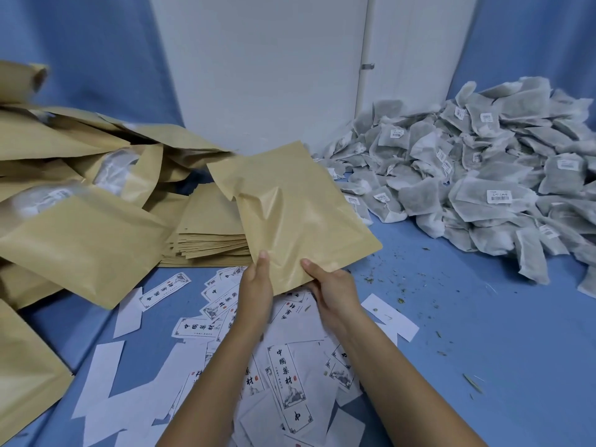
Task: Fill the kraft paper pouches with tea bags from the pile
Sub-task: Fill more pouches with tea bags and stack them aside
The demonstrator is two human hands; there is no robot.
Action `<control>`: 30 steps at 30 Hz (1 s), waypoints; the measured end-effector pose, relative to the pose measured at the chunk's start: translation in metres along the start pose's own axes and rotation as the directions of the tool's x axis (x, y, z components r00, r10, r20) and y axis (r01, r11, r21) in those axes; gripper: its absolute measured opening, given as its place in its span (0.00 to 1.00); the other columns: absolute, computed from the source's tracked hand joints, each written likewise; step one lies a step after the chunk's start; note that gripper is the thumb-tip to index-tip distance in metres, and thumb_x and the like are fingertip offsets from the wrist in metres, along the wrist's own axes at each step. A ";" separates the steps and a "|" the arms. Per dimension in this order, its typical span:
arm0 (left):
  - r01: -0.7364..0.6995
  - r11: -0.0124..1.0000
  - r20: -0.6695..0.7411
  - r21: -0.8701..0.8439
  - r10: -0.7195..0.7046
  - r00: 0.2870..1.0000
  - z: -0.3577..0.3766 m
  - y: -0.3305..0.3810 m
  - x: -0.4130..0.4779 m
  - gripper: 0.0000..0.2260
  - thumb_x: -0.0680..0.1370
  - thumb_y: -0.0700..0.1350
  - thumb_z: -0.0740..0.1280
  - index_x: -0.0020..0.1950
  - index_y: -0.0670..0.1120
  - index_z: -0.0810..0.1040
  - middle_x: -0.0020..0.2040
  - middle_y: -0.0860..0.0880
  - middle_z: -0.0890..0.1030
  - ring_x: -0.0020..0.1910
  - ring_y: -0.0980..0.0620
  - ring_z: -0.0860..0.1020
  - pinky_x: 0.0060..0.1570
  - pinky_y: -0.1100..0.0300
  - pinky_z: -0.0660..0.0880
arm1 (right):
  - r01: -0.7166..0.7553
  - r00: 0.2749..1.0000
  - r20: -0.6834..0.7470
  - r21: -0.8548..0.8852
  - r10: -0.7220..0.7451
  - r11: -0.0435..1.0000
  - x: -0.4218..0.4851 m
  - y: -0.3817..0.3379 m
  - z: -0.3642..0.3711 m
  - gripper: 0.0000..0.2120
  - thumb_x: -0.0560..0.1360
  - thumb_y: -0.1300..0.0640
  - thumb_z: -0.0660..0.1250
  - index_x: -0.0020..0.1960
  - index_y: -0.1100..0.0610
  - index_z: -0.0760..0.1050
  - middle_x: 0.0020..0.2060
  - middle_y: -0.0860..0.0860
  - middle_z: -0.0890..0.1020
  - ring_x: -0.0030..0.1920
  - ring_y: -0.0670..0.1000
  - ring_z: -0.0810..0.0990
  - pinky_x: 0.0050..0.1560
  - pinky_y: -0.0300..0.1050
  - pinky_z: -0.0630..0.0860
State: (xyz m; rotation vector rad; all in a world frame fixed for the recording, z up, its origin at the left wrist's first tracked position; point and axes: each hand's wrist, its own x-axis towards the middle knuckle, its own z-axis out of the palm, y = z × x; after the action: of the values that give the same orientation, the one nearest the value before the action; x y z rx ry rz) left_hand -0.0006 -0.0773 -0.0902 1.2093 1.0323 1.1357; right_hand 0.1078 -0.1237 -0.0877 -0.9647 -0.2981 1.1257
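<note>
A flat kraft paper pouch (290, 208) is held up at the centre of the view, tilted away from me. My left hand (256, 285) pinches its near edge, thumb on top. My right hand (332, 290) grips the same edge a little to the right. A big pile of grey-green tea bags (477, 175) with white barcode labels lies at the right, apart from both hands. A neat stack of empty kraft pouches (206, 233) sits just behind and left of the held pouch.
Bulging kraft pouches (74, 233) are heaped at the left, some with round clear windows. Printed paper labels and blank white slips (283, 375) are scattered over the blue cloth (483, 333) under my forearms. Tea crumbs dot the cloth. A white door stands behind.
</note>
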 end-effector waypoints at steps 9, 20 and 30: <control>0.040 0.998 0.023 -0.048 -0.039 0.999 0.003 -0.006 0.000 0.13 0.81 0.58 0.56 0.52 0.54 0.76 0.47 0.55 0.81 0.47 0.57 0.80 0.49 0.60 0.76 | -0.013 1.000 -0.013 -0.099 0.012 0.995 -0.004 0.014 0.007 0.09 0.70 0.69 0.72 0.50 0.68 0.79 0.46 0.61 0.84 0.47 0.58 0.84 0.49 0.47 0.80; 0.132 0.978 0.074 -0.165 -0.121 0.990 0.012 -0.007 -0.006 0.13 0.81 0.58 0.55 0.53 0.55 0.76 0.59 0.46 0.80 0.57 0.46 0.79 0.59 0.47 0.75 | -0.004 0.997 0.081 -0.170 0.018 0.985 -0.014 0.023 0.011 0.08 0.71 0.67 0.71 0.49 0.69 0.80 0.45 0.61 0.84 0.46 0.56 0.83 0.50 0.48 0.78; -0.043 0.999 -0.053 -0.025 0.042 0.998 0.004 0.003 -0.001 0.11 0.82 0.50 0.58 0.47 0.50 0.78 0.42 0.52 0.83 0.41 0.58 0.81 0.40 0.67 0.75 | -0.006 0.996 0.087 -0.155 0.020 0.988 -0.007 0.008 0.011 0.09 0.74 0.61 0.69 0.50 0.66 0.79 0.46 0.58 0.85 0.47 0.56 0.84 0.52 0.49 0.78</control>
State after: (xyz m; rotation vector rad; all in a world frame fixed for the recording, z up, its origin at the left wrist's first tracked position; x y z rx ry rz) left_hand 0.0025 -0.0787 -0.0869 1.1909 1.0318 1.2162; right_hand 0.0923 -0.1230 -0.0858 -1.0559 -0.4568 1.1722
